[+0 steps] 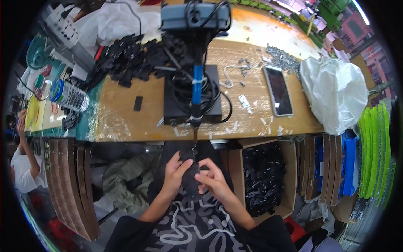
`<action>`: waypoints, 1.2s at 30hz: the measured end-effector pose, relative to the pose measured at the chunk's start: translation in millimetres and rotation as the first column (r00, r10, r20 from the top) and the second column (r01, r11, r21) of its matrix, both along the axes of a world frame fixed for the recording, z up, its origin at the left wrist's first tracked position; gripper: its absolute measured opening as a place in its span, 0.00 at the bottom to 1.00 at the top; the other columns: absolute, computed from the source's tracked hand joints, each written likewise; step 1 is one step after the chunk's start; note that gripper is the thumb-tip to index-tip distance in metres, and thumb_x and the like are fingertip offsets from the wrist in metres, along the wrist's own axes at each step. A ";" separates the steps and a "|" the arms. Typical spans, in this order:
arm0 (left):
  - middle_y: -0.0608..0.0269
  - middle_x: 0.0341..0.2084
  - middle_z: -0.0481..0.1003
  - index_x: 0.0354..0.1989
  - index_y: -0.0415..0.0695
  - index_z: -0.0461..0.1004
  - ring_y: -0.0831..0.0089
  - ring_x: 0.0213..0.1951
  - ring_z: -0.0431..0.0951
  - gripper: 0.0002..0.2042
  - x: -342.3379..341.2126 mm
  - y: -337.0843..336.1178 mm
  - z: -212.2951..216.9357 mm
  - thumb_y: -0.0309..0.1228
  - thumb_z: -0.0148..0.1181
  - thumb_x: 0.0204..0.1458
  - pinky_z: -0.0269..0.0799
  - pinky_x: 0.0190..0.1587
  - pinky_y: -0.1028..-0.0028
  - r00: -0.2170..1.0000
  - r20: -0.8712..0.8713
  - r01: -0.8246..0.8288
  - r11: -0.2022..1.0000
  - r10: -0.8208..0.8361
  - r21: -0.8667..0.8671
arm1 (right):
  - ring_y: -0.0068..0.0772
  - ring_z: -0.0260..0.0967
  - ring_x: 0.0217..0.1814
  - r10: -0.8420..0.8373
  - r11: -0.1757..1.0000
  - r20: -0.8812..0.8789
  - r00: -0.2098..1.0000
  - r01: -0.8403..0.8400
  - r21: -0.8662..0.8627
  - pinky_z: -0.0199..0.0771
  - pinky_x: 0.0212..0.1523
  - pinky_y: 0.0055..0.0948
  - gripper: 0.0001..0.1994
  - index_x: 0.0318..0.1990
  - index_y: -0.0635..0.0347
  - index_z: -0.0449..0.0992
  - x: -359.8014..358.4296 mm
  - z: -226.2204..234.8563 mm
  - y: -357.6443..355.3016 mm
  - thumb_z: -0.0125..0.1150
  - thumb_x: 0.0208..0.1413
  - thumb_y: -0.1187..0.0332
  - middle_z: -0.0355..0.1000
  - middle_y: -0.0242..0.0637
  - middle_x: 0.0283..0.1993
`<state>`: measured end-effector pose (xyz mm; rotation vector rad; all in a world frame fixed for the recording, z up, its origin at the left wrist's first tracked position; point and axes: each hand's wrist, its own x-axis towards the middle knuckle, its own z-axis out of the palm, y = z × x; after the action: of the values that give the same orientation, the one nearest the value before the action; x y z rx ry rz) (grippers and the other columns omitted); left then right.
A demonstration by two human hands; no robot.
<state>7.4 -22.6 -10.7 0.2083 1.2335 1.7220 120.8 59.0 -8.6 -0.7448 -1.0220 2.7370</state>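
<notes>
Head view shows a wide cardboard-covered surface [130, 115] across the middle, with a cardboard box [289, 185] of small black parts below it at the right. On top, a crumpled white bag [333, 94] fills the right end, and a heap of black pieces [128, 59] lies toward the back left. Midway stands a dark base [171, 107] under looped cables, where a blue-handled tool [197, 86] points down. A phone [278, 90] lies left of the bag. Below the near edge, the left hand [175, 172] and right hand [213, 181] have their fingers closed on a black part [191, 171], held in front of dark clothing that blurs its outline. Smallest are scattered white bits [245, 103].
</notes>
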 end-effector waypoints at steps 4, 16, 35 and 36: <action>0.65 0.28 0.70 0.38 0.39 0.63 0.83 0.28 0.70 0.09 5.1 -0.2 -4.7 0.24 0.49 0.48 0.64 0.29 0.86 0.999 -0.024 -0.021 0.999 0.022 0.026 | 0.19 0.59 0.08 -0.018 0.998 0.086 0.996 0.013 0.064 0.54 0.04 0.15 0.11 0.37 0.57 0.56 -0.5 7.3 -1.0 0.51 0.49 0.71 0.63 0.34 0.16; 0.62 0.28 0.71 0.39 0.38 0.62 0.83 0.28 0.71 0.10 -2.4 1.4 3.4 0.25 0.49 0.49 0.66 0.28 0.85 1.000 0.028 -0.007 0.999 0.005 0.042 | 0.19 0.57 0.07 -0.129 0.990 0.062 0.990 0.132 -0.050 0.52 0.03 0.15 0.10 0.36 0.60 0.57 -8.4 10.4 -3.9 0.51 0.47 0.74 0.66 0.38 0.17; 0.63 0.27 0.71 0.37 0.38 0.63 0.84 0.28 0.70 0.09 -4.8 4.2 8.1 0.26 0.50 0.49 0.66 0.29 0.85 0.998 0.044 0.050 0.998 -0.052 0.036 | 0.21 0.58 0.08 -0.158 0.985 0.023 0.987 0.159 -0.073 0.53 0.04 0.16 0.11 0.36 0.61 0.55 -4.3 18.7 -0.9 0.50 0.48 0.76 0.67 0.41 0.22; 0.63 0.27 0.71 0.37 0.38 0.63 0.84 0.28 0.70 0.09 -4.9 4.3 8.1 0.26 0.50 0.49 0.66 0.30 0.85 0.998 0.044 0.051 0.998 -0.053 0.035 | 0.21 0.58 0.08 -0.153 0.985 0.021 0.988 0.154 -0.072 0.53 0.04 0.16 0.11 0.36 0.61 0.55 -4.1 18.6 -0.5 0.50 0.48 0.76 0.67 0.41 0.22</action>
<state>2.5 -18.3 -2.5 0.2187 1.1572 1.6944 116.7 58.4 10.0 -0.8208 -0.8331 2.6523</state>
